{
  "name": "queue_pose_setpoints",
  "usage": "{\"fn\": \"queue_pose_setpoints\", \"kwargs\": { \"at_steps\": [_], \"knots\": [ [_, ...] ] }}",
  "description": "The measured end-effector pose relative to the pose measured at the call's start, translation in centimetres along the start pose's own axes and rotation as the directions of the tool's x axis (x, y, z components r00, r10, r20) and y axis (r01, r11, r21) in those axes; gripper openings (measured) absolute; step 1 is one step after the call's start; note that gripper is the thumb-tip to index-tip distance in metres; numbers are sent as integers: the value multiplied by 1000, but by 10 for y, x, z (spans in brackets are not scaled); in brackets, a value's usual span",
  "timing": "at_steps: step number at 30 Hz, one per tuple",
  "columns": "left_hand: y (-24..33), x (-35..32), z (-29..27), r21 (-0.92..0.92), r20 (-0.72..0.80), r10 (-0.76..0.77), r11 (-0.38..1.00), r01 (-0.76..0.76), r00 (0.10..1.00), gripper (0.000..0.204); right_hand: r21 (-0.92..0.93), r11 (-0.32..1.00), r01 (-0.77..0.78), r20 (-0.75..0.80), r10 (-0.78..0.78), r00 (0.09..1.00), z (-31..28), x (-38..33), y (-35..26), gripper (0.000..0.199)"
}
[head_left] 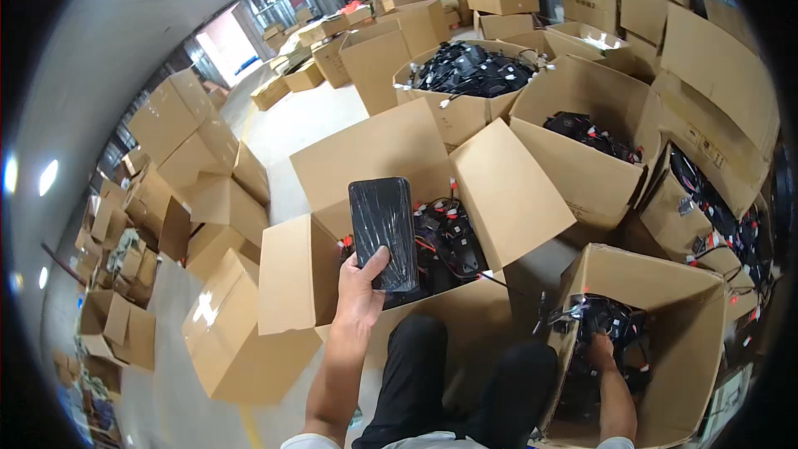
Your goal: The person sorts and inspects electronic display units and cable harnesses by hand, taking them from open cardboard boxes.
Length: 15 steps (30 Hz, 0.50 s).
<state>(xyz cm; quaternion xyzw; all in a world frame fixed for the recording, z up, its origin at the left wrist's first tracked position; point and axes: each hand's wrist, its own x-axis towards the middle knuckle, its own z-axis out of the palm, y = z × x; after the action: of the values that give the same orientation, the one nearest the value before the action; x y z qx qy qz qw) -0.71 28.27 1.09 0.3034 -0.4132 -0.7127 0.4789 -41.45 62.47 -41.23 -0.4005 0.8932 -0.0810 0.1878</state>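
Observation:
My left hand [360, 291] is closed on a flat black rectangular case [384, 229] wrapped in shiny clear film, thumb on its face. The case is held up over an open cardboard box [287, 278] between my knees and the far boxes. In that box lie black units with cables [449, 237] and red and white connectors. My right hand [600, 353] reaches down into another open box [683, 349] at the lower right. It touches black wrapped units [611, 316] there; its fingers are hidden among them.
Beyond stand more open boxes: one heaped with black cabled units [474, 69], another with a few inside [582, 137]. A taped box [237, 333] sits left of my legs. Stacked cartons [183, 129] line the left, with a pale floor aisle [303, 120] between.

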Motion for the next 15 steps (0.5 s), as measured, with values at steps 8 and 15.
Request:
{"fn": "queue_pose_setpoints", "kwargs": {
  "at_steps": [8, 15],
  "knots": [
    [23, 3, -53, 429, 91, 183, 880, -204, 979, 26, -320, 939, 122, -349, -236, 907, -232, -88, -52, 27],
    [60, 21, 11, -523, 197, 357, 826, -211, 913, 51, -440, 871, -218, -819, -290, 494, -447, -187, -101, 29]
  ]
}}
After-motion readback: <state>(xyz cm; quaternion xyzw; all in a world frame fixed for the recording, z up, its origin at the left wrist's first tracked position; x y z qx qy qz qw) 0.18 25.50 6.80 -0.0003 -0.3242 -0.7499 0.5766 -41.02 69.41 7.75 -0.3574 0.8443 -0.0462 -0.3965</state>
